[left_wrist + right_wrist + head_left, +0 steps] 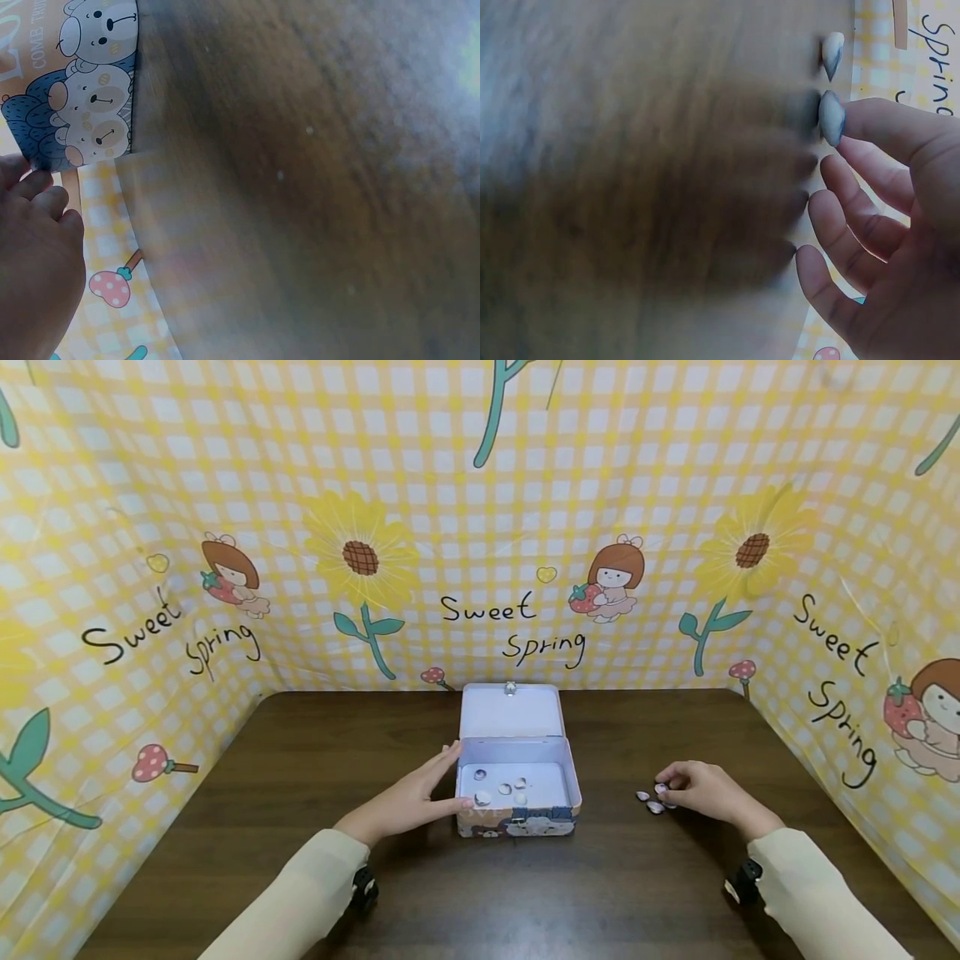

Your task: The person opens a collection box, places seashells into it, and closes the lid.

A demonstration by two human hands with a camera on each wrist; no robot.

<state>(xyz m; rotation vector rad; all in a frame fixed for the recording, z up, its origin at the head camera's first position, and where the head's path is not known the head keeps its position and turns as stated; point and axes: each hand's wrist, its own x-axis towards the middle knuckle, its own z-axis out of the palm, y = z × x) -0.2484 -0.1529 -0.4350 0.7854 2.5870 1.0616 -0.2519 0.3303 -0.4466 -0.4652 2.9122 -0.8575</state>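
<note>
A hinged tin box [516, 823] with cartoon bears on its outside stands on the table, lid up, with several small seashells [483, 797] inside. My left hand [401, 802] rests against its left side, the thumb at the front corner and the other fingers along the wall. In the left wrist view, bent fingers touch the edge of the box [94, 90]. To the right of the box, my right hand [705, 789] has thumb and index finger about a seashell [661, 787]. Other seashells [656, 807] lie close under these fingertips; one is partly hidden.
The dark wooden table [300, 752] runs back to a yellow checked cloth [480, 552] that hangs behind and on both sides. The raised lid [512, 714] stands near the table's back edge. Each wrist carries a black camera [365, 887].
</note>
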